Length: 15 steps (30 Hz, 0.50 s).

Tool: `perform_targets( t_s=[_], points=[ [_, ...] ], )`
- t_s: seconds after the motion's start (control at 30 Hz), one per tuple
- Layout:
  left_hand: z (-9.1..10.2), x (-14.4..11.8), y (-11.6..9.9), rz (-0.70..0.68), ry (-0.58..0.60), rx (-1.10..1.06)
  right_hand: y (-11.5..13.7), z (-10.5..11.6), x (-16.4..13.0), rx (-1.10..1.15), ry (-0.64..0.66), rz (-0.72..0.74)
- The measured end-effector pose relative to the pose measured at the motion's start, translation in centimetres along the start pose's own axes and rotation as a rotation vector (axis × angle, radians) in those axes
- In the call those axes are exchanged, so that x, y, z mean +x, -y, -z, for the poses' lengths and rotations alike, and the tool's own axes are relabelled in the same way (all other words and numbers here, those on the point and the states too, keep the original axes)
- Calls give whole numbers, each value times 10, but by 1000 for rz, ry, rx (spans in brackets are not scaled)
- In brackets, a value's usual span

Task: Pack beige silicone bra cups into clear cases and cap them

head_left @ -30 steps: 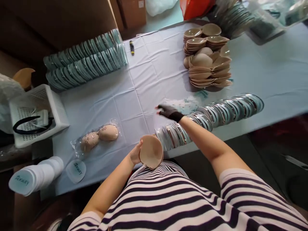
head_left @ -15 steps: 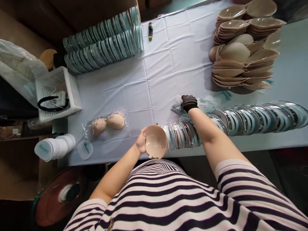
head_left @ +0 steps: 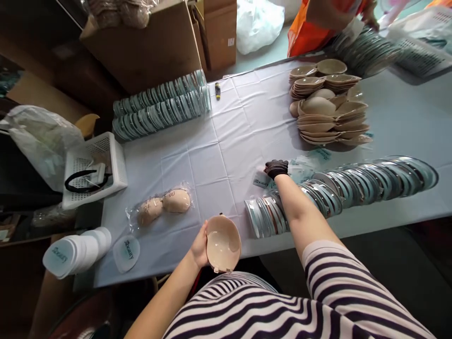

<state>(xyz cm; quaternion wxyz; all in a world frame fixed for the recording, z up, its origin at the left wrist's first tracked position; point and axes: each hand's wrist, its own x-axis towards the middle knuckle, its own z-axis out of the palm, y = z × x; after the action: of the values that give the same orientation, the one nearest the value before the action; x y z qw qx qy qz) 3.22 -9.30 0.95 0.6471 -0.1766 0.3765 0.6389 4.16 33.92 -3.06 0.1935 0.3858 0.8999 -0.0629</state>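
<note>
In my bare left hand is a beige bra cup, its hollow side facing up and small tabs at its edge. The fingers are closed on its left rim, near the table's front edge. My right hand, in a black dotted glove, has its fingers curled at the edge of a small printed plastic packet. More such packets lie in a loose pile to its right. Left of the cup, a pair of beige bra cups lies in a clear bag with writing.
Rows of clear-wrapped discs run along the front right, with more at the back left. Stacked beige cups stand back right. White printed pads and a white basket are left. Another person's hand shows top right.
The view has tilted up, bringing boxes, bags and another person into sight. My left hand still holds the cup, and my right hand stays by the packets.
</note>
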Motion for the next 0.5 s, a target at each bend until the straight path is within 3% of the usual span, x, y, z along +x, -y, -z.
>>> perform_targets(
  t_s=[0.1, 0.17, 0.23, 0.3, 0.4, 0.5],
  points=[
    [16, -11, -4, 38, 18, -42, 11, 15, -16, 89, -28, 24],
    [18, -13, -10, 34, -6, -98, 25, 31, -43, 166, -108, 74],
    [14, -10, -16, 13, -46, -140, 46, 48, -85, 247, -231, 207],
    [5, -4, -23, 5, -40, -155, 71, 58, -141, 305, -328, 431],
    [-11, 5, -31, -33, 58, -168, 110, 49, -227, 261, -311, 737],
    [-23, 9, -34, -75, 129, -163, 140, 13, -287, 234, -255, 709]
  ],
)
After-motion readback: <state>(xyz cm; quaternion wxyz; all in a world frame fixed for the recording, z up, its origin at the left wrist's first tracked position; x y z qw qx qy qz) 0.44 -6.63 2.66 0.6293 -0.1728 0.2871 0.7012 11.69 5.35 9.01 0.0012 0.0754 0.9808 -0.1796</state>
